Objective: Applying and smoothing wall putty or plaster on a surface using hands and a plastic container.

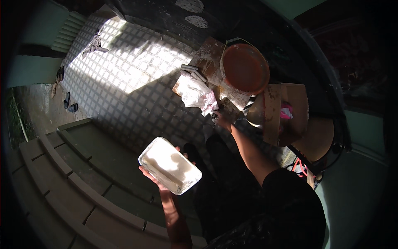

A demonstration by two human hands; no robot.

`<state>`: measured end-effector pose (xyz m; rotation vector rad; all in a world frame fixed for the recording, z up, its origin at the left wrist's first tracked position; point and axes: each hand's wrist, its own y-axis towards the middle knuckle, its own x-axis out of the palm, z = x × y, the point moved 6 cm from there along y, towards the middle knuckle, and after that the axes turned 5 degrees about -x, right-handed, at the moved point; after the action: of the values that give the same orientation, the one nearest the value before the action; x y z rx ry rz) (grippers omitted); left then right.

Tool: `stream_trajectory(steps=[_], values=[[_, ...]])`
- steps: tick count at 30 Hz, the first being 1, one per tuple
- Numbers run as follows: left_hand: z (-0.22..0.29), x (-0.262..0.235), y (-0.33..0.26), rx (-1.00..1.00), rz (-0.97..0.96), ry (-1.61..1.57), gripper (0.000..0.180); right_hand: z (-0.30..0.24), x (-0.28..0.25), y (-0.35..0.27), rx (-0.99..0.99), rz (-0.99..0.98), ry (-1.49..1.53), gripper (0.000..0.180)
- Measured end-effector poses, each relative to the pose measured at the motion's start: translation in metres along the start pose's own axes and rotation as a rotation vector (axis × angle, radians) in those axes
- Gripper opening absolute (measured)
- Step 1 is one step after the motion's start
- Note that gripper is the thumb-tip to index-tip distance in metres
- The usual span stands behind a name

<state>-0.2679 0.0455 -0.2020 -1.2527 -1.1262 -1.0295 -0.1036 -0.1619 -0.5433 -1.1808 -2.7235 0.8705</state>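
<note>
My left hand [154, 176] holds up a white rectangular tub [168, 159], its fingers wrapped round the sides. The tub's inside is pale, sunlit in part and shaded in part. Further right, my right hand [224, 120] reaches down to the near edge of a low stained board [233, 103]. Its fingertips are in shadow beside a small dark thing [214, 115] that I cannot make out; whether they grip it is unclear. Just beyond them lies a crumpled white and pink plastic bag [197, 93].
A reddish-brown basin [245, 68] with a wire handle sits on the board, near several grey sticks [194, 71]. To the right stands an open cardboard box [286, 114] and a round-topped stool [315, 139]. Steps [83, 174] rise at left; sandals [69, 103] and a rag [95, 45] lie beyond.
</note>
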Motion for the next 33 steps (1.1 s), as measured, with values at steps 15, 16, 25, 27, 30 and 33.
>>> stream_trajectory(steps=[15, 16, 25, 27, 30, 33], values=[[-0.007, -0.013, -0.005, 0.013, 0.187, 0.078, 0.095, 0.069, -0.145, -0.055, 0.422, 0.367, -0.906, 0.031], [-0.004, -0.017, -0.010, 0.027, 0.210, 0.077, 0.095, 0.057, -0.135, -0.048, 0.458, 0.318, -0.944, 0.027], [0.014, 0.004, -0.022, 0.121, 0.262, -0.121, 0.096, -0.070, 0.022, 0.050, -0.013, 0.487, -0.190, 0.050], [0.017, 0.007, -0.028, 0.150, 0.276, -0.101, 0.096, -0.081, 0.043, 0.070, -0.069, 0.601, 0.047, 0.057], [-0.018, 0.006, 0.016, 0.055, 0.210, -0.140, 0.096, -0.041, -0.067, 0.113, 0.046, 0.723, -0.145, 0.027], [0.019, -0.003, -0.033, 0.151, 0.287, -0.002, 0.093, -0.136, 0.039, 0.094, 0.014, 0.559, -0.216, 0.022]])
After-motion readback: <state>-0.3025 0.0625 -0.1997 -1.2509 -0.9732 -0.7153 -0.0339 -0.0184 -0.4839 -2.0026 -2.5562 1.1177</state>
